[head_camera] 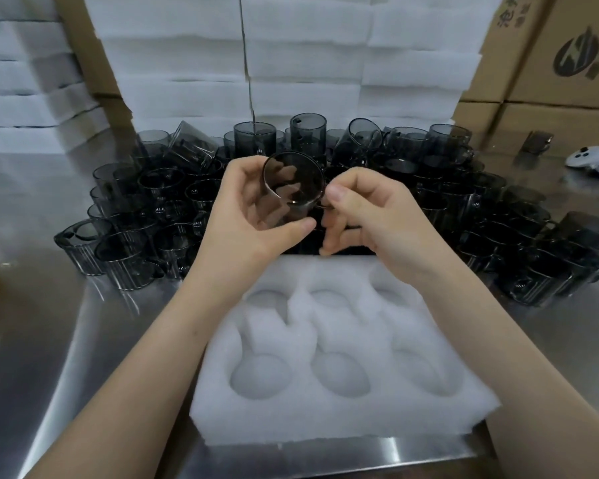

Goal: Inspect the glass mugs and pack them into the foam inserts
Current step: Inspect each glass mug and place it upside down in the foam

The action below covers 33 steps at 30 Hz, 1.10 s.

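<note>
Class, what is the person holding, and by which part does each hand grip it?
A smoky glass mug: the left hand wraps its body, and the right hand pinches its handle side.

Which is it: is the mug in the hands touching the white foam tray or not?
Apart. The head view shows the left hand and right hand holding the mug up over the pile of mugs, beyond the foam tray's far edge.
</note>
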Tool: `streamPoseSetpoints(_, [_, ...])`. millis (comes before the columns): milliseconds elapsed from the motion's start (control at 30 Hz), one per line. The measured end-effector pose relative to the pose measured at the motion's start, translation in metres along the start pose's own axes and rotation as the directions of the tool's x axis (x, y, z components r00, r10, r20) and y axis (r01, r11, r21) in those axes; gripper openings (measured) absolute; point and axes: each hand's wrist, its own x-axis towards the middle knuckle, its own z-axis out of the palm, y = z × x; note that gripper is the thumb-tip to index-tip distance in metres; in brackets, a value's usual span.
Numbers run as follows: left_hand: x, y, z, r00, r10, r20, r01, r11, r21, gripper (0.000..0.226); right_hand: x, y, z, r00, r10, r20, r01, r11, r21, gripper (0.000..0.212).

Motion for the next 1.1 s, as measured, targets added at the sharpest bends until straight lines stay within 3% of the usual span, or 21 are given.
streamPoseSetpoints(200, [0.0, 0.0009, -0.0003, 0.995, 0.1, -0.025, -0.085, 0.937, 0.34, 0.072, 0.0011, 0.003, 0.0012, 0.993, -0.003, 0.117, -0.003, 0.998, 0.056, 0.029])
streamPoseSetpoints(300, [-0.0007, 0.0019, -0.0017, 0.991, 0.132, 0.007, -0.127, 0.933, 0.336, 0.082, 0.0027, 0.004, 0.0006, 0.989, -0.013, 0.15, 0.0, 0.996, 0.089, 0.027])
streamPoseSetpoints(567, [-0.0011, 0.0064, -0.0035, 0.999, 0.04, -0.015, -0.038, 0.993, 0.108, 0.055, -0.0001, 0.0002, -0.0065, 0.944, -0.101, 0.314, 0.015, 0.964, 0.265, 0.022])
streamPoseSetpoints(700, [-0.0005, 0.0035, -0.0059, 0.999, -0.051, -0.006, 0.051, 0.998, 0.031, 0.044, -0.0011, -0.0005, -0.0073, 0.953, -0.148, 0.264, 0.103, 0.979, 0.177, 0.019])
streamPoseSetpoints(867, [-0.0002, 0.0039, -0.0073, 0.99, -0.129, 0.054, 0.129, 0.992, -0.007, 0.035, -0.0025, 0.0005, -0.002, 0.967, -0.218, 0.134, 0.208, 0.974, 0.085, 0.03])
streamPoseSetpoints(933, [-0.0005, 0.0048, -0.006, 0.985, -0.156, 0.077, 0.158, 0.987, -0.021, 0.034, -0.002, 0.0014, -0.0003, 0.971, -0.227, 0.079, 0.222, 0.973, 0.067, 0.027])
streamPoseSetpoints(1033, [-0.0009, 0.0054, -0.0046, 0.978, -0.185, 0.096, 0.187, 0.982, -0.002, 0.04, -0.0014, 0.0024, 0.0009, 0.974, -0.224, 0.036, 0.22, 0.972, 0.083, 0.005])
streamPoseSetpoints(1100, [-0.0006, 0.0059, -0.0035, 0.978, -0.181, 0.1, 0.179, 0.983, 0.029, 0.038, -0.0005, 0.0037, 0.0, 0.981, -0.191, 0.04, 0.185, 0.976, 0.113, 0.017])
